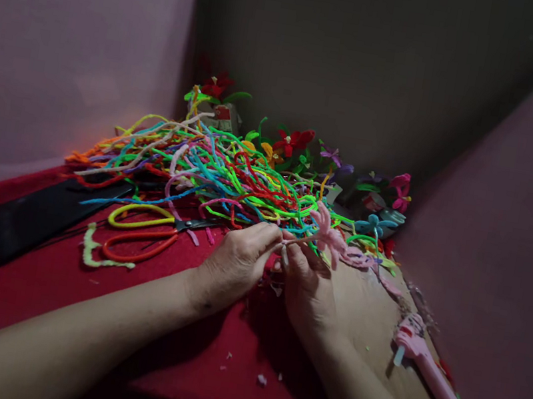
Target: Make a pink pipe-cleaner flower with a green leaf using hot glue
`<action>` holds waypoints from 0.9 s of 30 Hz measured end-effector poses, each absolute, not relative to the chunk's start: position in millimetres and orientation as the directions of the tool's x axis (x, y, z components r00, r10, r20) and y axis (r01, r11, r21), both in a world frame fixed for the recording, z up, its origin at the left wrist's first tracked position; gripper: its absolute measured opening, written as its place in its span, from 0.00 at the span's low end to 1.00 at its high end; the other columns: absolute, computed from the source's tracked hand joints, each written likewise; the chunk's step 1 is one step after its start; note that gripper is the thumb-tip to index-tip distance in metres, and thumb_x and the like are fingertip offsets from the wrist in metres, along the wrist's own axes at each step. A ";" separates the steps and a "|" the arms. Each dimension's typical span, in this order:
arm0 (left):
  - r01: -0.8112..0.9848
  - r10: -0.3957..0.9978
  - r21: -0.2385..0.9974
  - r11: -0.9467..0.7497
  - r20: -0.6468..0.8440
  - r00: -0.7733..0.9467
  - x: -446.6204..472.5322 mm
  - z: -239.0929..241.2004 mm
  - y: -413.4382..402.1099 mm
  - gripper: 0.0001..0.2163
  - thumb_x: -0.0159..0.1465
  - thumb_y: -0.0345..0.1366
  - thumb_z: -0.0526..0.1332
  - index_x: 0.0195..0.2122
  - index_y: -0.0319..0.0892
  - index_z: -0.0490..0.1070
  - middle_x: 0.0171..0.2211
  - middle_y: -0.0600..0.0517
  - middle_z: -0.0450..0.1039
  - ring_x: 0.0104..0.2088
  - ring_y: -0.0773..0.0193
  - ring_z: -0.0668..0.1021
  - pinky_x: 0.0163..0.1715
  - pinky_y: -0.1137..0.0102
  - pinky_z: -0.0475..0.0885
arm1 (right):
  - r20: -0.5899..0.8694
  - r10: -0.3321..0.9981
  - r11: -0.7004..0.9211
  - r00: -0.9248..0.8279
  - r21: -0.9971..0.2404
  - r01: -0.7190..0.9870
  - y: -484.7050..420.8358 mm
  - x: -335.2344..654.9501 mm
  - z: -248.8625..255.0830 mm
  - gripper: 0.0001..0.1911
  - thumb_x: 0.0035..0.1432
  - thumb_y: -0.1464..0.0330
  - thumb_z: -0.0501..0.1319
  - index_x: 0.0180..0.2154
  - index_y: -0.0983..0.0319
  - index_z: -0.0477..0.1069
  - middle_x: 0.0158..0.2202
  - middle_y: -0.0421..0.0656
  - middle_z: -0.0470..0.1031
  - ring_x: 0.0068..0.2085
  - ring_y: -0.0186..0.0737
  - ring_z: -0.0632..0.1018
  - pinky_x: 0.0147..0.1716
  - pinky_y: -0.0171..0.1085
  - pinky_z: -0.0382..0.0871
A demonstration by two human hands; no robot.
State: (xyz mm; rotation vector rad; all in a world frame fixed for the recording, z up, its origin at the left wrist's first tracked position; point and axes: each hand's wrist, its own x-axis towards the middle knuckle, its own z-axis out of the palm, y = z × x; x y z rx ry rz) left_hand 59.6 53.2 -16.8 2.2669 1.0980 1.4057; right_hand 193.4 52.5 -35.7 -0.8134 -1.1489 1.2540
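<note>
Fingers (267,235), left hand (236,253) and right hand (310,293): pinching thin stem (301,240) | pink flower (327,232): fuzzy, looped petals

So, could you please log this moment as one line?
left hand: pinching stem; right hand: pinching stem; pink flower: on stem; scissors: on cloth; glue gun: on cardboard

The scene is dim, with no lamp in view. The left panel (78,48) catches a soft, pale light, with a faint orange glow low down, while the backdrop (330,54) sinks to near black. Colours stay vivid in the pile (230,173); the flowers (293,142) behind look darker and softer. Shadows pool on the desk (43,299) below the left hand (240,256) and right hand (309,297). Fine detail at their fingers is smeared. Forearms (124,332) look stretched toward the lower corners.
</note>
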 end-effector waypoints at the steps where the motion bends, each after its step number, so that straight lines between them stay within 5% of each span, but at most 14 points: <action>1: 0.450 0.728 0.591 -0.669 0.643 0.238 59.8 -15.2 52.4 0.08 0.64 0.28 0.51 0.30 0.41 0.67 0.26 0.55 0.67 0.27 0.71 0.70 0.29 0.76 0.64 | 0.185 0.981 0.158 -0.060 -0.939 -0.305 51.1 192.4 -33.9 0.10 0.53 0.66 0.61 0.39 0.56 0.75 0.36 0.39 0.76 0.31 0.36 0.73 0.30 0.36 0.68; 11: 0.245 0.864 0.833 -0.495 0.442 0.242 58.7 -5.1 48.9 0.07 0.62 0.32 0.54 0.28 0.40 0.69 0.25 0.57 0.69 0.27 0.71 0.70 0.30 0.77 0.64 | 0.162 0.982 0.124 -0.092 -0.938 -0.324 54.4 196.9 -34.1 0.12 0.51 0.66 0.62 0.40 0.57 0.76 0.39 0.41 0.77 0.41 0.40 0.75 0.43 0.39 0.68; 19: 0.011 0.944 0.988 -0.151 0.141 0.299 58.9 7.8 48.4 0.07 0.59 0.32 0.56 0.24 0.38 0.67 0.17 0.59 0.61 0.17 0.75 0.61 0.19 0.77 0.58 | 0.108 0.983 0.042 -0.151 -0.922 -0.384 58.9 195.9 -32.4 0.12 0.48 0.66 0.64 0.38 0.55 0.77 0.32 0.40 0.78 0.33 0.41 0.77 0.34 0.41 0.71; 27: -0.130 0.889 0.985 0.111 -0.040 0.456 49.6 7.6 54.9 0.09 0.56 0.38 0.61 0.26 0.36 0.68 0.19 0.56 0.64 0.14 0.79 0.58 0.15 0.79 0.49 | 0.113 0.985 0.037 -0.128 -0.874 -0.484 57.7 194.4 -28.4 0.10 0.41 0.68 0.68 0.32 0.56 0.77 0.32 0.39 0.78 0.32 0.38 0.76 0.33 0.38 0.71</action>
